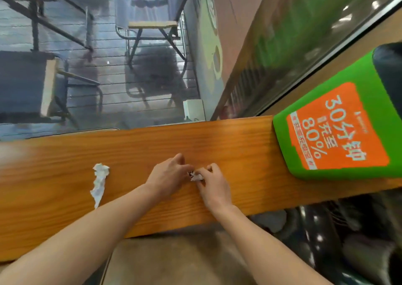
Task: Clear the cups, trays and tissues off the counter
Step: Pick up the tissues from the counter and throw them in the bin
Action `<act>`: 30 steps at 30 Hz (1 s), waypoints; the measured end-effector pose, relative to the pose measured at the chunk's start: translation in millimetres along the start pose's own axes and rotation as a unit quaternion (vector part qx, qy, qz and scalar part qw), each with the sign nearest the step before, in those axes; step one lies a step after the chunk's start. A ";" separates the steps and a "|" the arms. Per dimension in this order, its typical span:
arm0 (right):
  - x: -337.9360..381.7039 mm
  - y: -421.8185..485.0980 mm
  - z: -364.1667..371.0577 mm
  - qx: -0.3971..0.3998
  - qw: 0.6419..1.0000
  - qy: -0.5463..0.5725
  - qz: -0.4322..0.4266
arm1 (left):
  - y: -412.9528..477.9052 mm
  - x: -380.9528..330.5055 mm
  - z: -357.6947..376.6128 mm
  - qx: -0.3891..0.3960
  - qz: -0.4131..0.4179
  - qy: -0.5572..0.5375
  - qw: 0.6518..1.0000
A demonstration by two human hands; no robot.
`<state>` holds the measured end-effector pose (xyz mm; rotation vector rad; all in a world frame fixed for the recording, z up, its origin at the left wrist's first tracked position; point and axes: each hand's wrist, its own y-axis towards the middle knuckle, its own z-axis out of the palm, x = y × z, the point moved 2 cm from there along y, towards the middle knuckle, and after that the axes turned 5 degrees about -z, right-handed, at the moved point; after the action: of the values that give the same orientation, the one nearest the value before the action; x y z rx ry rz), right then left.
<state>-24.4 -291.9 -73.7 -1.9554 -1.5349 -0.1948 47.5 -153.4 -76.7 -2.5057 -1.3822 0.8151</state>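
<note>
A long wooden counter (pixel 228 145) runs across the view. Near its middle, my left hand (pixel 168 176) and my right hand (pixel 214 185) meet over a small crumpled tissue scrap (pixel 196 177) with dark marks. Fingers of both hands pinch it; most of it is hidden between them. A second tissue (pixel 99 182), white, twisted and elongated, lies on the counter to the left of my left forearm, apart from both hands.
A green box with an orange printed panel (pixel 339 132) stands on the counter's right end. Beyond the counter is a window, with folding chairs (pixel 152 25) and tables outside. Dark objects sit below the counter's near edge on the right.
</note>
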 end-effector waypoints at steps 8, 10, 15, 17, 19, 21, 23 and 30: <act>-8.8 -7.8 -14.0 -0.036 0.994 0.068 0.076 | -0.8 -3.6 -7.7 0.032 0.040 -0.037 0.998; -12.5 -9.7 -22.1 -0.059 0.989 0.088 0.107 | -0.7 -7.1 -11.5 0.038 0.033 -0.065 0.997; -26.8 -19.9 -35.5 -0.023 0.978 0.115 0.172 | -2.3 -11.4 -17.4 0.068 -0.024 -0.105 0.992; -29.6 -25.3 -39.4 -0.010 0.975 0.138 0.173 | -3.6 -14.8 -18.9 0.080 -0.022 -0.101 0.991; -32.0 -31.9 -40.6 0.001 0.973 0.158 0.168 | -5.0 -21.0 -18.5 0.104 -0.005 -0.093 0.990; -33.5 -37.8 -43.1 0.011 0.972 0.172 0.157 | -5.3 -28.9 -15.2 0.140 0.005 -0.076 0.987; -34.5 -42.0 -45.8 0.018 0.972 0.185 0.146 | -6.8 -37.4 -12.6 0.180 0.009 -0.054 0.982; -56.6 -71.4 -64.5 0.019 0.973 0.176 0.151 | -25.6 -84.7 -4.4 0.192 -0.028 -0.087 0.977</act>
<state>-90.3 -366.1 -22.7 -1.9695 -0.9961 -0.3570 -4.6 -208.4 -30.6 -2.1337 -1.1982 1.1852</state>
